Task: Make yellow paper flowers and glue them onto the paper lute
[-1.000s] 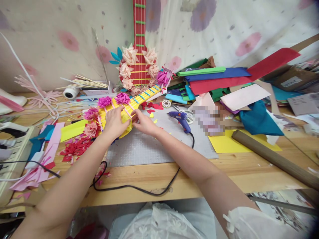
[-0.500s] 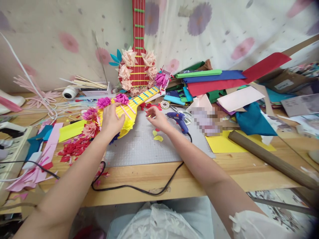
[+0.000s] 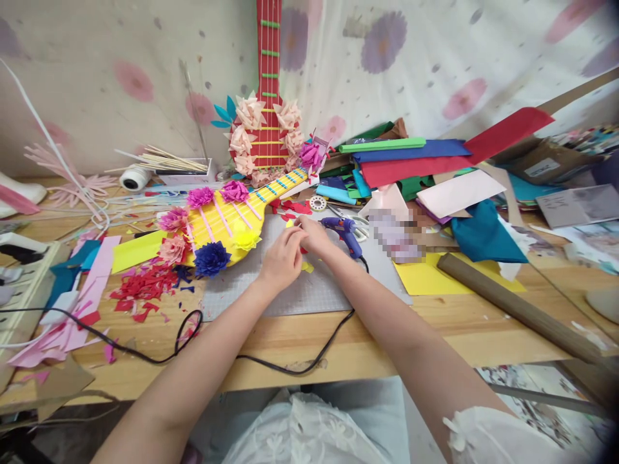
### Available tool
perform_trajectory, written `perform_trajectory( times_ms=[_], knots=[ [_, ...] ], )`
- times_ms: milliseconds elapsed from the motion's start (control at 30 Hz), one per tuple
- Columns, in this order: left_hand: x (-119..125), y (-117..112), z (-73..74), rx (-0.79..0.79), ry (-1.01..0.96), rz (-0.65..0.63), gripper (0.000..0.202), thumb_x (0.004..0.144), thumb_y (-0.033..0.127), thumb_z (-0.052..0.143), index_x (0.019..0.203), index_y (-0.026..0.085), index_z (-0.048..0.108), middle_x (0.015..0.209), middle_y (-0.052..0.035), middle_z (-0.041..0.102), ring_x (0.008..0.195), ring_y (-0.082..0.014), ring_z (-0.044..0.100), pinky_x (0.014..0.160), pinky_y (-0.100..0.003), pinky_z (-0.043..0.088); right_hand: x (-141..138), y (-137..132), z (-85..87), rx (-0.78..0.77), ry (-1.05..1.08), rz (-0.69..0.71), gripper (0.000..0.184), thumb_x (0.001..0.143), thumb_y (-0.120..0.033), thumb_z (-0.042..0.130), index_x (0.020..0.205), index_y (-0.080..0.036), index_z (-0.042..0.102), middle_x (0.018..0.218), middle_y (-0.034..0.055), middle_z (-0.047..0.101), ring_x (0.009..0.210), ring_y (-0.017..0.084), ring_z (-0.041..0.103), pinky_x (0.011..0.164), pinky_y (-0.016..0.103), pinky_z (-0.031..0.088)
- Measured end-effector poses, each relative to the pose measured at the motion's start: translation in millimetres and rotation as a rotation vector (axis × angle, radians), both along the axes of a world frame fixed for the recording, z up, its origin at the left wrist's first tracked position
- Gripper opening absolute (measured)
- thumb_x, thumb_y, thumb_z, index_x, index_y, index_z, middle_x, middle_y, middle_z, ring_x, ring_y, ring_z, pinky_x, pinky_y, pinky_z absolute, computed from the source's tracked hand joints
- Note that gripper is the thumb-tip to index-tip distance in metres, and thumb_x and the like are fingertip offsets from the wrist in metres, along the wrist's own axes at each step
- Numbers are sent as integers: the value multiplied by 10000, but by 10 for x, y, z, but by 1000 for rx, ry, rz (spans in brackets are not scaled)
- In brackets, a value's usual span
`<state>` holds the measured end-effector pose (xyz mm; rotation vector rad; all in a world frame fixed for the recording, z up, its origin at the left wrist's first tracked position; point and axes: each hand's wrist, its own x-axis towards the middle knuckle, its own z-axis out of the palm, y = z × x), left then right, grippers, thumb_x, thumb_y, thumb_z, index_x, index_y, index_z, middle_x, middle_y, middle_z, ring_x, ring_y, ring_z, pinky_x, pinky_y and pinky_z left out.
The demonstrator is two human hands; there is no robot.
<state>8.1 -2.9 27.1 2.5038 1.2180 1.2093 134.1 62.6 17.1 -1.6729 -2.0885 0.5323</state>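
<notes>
My left hand (image 3: 285,259) and my right hand (image 3: 313,236) meet above the grey cutting mat (image 3: 242,301), fingers bent together. A bit of yellow paper (image 3: 290,223), like a petal, shows at the right fingertips; whatever the left fingers pinch is hidden. Loose yellow petals (image 3: 307,266) lie just beneath. Left of my hands rests a yellow toy guitar (image 3: 213,227) with pink strips for strings, trimmed with paper flowers, among them a blue flower (image 3: 211,259) and a yellow flower (image 3: 246,237). A blue glue gun (image 3: 344,233) lies right of my hands.
Behind stands a red guitar (image 3: 269,138) with pale flowers. Coloured paper sheets (image 3: 411,169) pile up at right, near scissors (image 3: 360,225) and a brown roll (image 3: 512,306). Red scraps (image 3: 140,287) lie at left. A black cord (image 3: 309,368) runs along the table's front.
My left hand has left the yellow guitar and moved right to meet my right hand, uncovering the blue flower. My right hand has shifted slightly right and down.
</notes>
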Motion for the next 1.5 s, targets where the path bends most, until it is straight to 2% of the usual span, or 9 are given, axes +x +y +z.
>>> perform_trajectory(
  times_ms=[200,300,433,567,667,800,1200,1400,1500],
  knots=[
    [-19,42,-367,-350,-221,121,377,707,18,446,1051,169,485,1062,-102,533,826,-149,596,762,-334,513,69,-92,1,-92,280,-118,286,691,-71,508,951,-192,499,781,-4,578,706,131,551,688,284,445],
    [-40,82,-418,-474,-422,177,357,688,38,511,1019,166,485,1069,-101,536,796,-133,600,722,-310,517,78,-172,-44,-185,543,-127,299,655,-69,540,915,-200,472,753,-35,533,636,96,531,620,249,450],
    [-30,116,-444,-590,-619,138,364,695,155,609,1034,179,481,1076,-87,566,784,-120,596,662,-264,500,71,-280,-124,-266,821,-71,337,613,-110,587,906,-202,448,784,-41,505,597,71,511,597,244,461],
    [-24,141,-434,-683,-736,118,319,708,203,621,999,183,491,811,-13,603,634,-92,567,604,-237,473,91,-336,-150,-272,942,-3,392,566,-113,601,910,-205,439,828,-32,515,643,73,543,645,253,474],
    [-30,147,-412,-697,-762,142,259,717,199,609,950,178,496,671,25,573,589,-95,558,585,-230,459,124,-360,-126,-277,944,60,421,564,-117,612,937,-206,438,867,-16,534,713,92,572,701,277,483],
    [-34,135,-401,-694,-755,154,248,726,202,604,945,184,491,679,23,578,583,-96,560,561,-224,450,120,-379,-99,-269,928,89,391,615,-164,626,957,-209,442,922,10,560,784,110,583,751,302,491],
    [-26,104,-397,-647,-628,151,203,769,212,560,963,181,509,706,8,584,605,-103,546,590,-236,420,11,-330,-147,-300,971,-65,244,657,-161,598,856,-185,459,617,-74,516,490,59,483,521,205,400],
    [-34,94,-383,-589,-550,181,165,800,179,502,964,188,518,699,9,568,592,-109,514,594,-247,400,37,-361,-122,-276,937,-76,145,780,-315,506,848,-196,457,703,-28,577,543,74,523,514,206,410],
    [-34,85,-367,-559,-510,186,163,808,157,480,963,188,518,704,9,562,612,-114,524,611,-251,401,92,-380,-102,-246,894,34,188,723,-245,551,885,-195,471,764,-17,595,634,84,553,607,228,450]
  ],
)
